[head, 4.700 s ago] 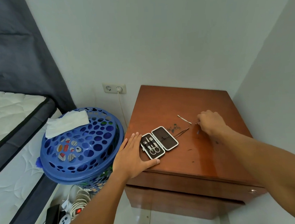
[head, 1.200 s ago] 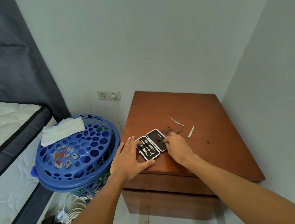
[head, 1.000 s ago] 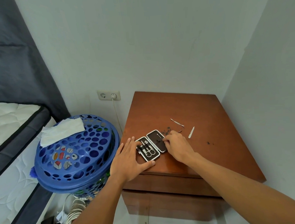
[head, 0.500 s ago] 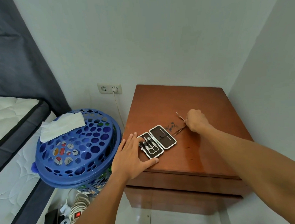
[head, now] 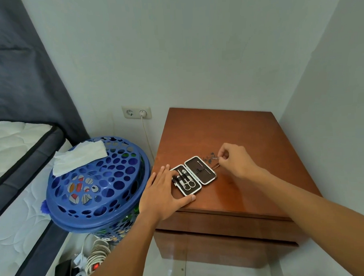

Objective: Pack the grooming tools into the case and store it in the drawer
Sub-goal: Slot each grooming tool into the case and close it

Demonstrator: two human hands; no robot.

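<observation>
L hand (head: 162,196) flat, R hand (head: 235,159) maybe pinching.

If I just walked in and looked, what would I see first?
Probably the big blue basket full of holes, standing left of the brown nightstand with a white tissue on top. Next, the little open case of shiny tools on the nightstand, with the left hand steadying it and the right hand pinching something thin beside it.

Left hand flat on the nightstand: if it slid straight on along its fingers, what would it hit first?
The left hand points up and right, fingertips already at the open case. It would push on the tool-filled half first, likely shoving the case toward the right hand. Contact is hard to confirm.
</observation>
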